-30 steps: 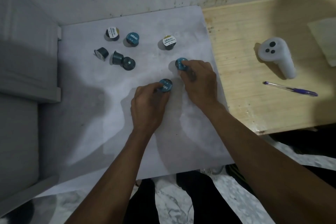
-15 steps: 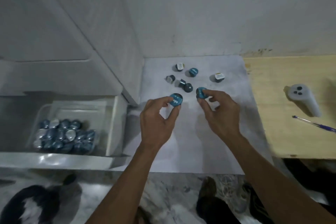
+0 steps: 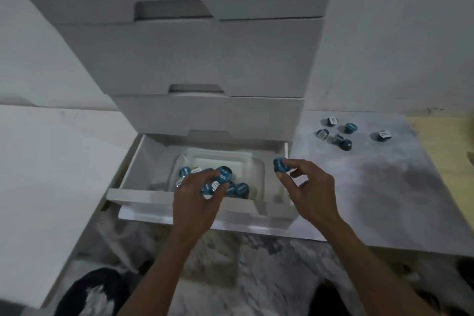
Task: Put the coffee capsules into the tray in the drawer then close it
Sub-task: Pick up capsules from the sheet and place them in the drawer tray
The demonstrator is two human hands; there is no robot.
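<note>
The bottom drawer (image 3: 179,199) of a white cabinet stands open, with a clear plastic tray (image 3: 257,173) inside it. Several blue capsules (image 3: 239,189) lie in the tray. My left hand (image 3: 198,200) hovers over the tray and pinches one blue coffee capsule (image 3: 224,174) at its fingertips. My right hand (image 3: 307,187) is over the drawer's right edge and grips another blue capsule (image 3: 280,165). Several more capsules (image 3: 345,136) sit on the grey board at the right.
Two shut drawers (image 3: 205,59) rise above the open one. The grey board (image 3: 384,187) lies to the right, with a wooden surface (image 3: 446,141) past it. A marbled floor (image 3: 243,264) and a dark object (image 3: 95,292) lie below.
Both hands lifted a capsule each off the grey board and carried them left to the open drawer. The view swung left, so the drawer is in the middle.
</note>
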